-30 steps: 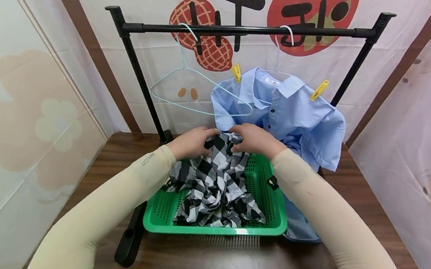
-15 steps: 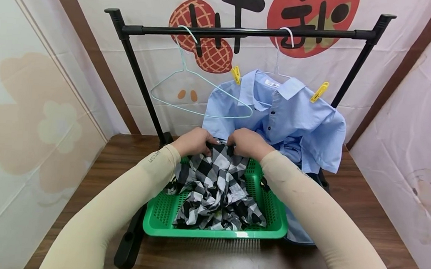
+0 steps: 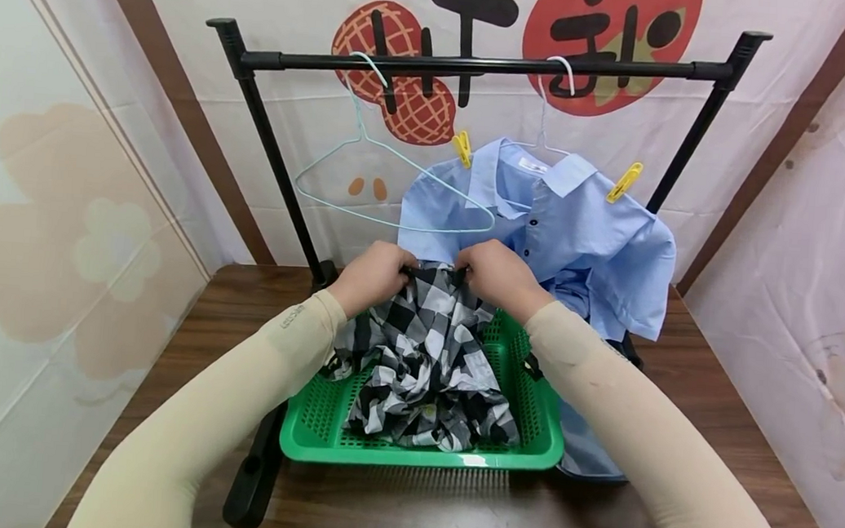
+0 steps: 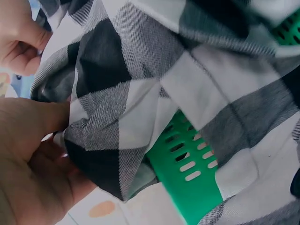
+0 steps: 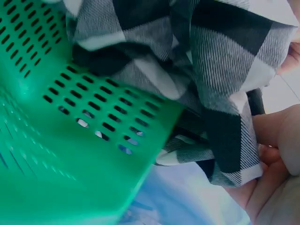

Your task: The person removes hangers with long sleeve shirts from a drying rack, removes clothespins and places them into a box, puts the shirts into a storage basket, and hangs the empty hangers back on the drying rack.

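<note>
A black-and-white checked garment lies bunched in a green plastic basket, its far end lifted above the back rim. My left hand pinches the left of that raised edge between thumb and fingers. On the right of the same edge, my right hand pinches the cloth. In the left wrist view the checked cloth hangs from the fingers over the basket's slotted wall. The right wrist view has a fold of the cloth held by thumb and curled fingers.
A black rack spans the back. A bare light-blue hanger hangs on its left. On the right hangs a blue shirt with yellow clothespins at its shoulders. The rack's foot lies left of the basket on the wooden table.
Both hands have closed onto the far edge of the checked garment. In the last half second they have raised it slightly and drawn a little apart.
</note>
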{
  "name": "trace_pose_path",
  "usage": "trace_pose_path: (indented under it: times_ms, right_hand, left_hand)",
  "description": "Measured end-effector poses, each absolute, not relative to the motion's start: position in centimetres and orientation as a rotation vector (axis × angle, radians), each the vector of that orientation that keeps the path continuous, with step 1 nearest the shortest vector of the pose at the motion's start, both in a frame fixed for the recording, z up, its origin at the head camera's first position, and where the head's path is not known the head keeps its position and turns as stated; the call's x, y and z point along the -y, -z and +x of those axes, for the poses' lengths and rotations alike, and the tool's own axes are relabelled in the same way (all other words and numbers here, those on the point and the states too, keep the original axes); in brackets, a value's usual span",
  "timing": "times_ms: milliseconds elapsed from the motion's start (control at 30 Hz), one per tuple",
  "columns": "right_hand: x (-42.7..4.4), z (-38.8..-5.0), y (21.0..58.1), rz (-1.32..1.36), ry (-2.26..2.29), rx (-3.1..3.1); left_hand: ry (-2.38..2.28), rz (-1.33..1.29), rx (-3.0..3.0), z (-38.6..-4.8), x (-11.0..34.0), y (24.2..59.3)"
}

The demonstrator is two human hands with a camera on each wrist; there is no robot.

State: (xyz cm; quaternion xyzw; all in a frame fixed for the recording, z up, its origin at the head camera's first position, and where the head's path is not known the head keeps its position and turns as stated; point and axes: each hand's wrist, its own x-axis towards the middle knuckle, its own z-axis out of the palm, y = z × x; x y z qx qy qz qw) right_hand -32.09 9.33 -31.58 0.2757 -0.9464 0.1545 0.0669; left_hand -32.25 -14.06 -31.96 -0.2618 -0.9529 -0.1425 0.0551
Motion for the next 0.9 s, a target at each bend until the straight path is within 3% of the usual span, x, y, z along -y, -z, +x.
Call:
trace_pose_path:
  times_ms: [333, 900]
  right_hand:
    - [-10.2, -28.7, 29.5, 0.827, -0.505, 2.705]
    - [-10.8, -22.3, 29.0, 1.125, -0.387, 2.607]
  left_hand:
    - [0.458, -0.793, 2.718, -28.4, 14.4, 30.2]
    - [0.296, -0.996, 2.691, -20.8, 15.7, 29.5]
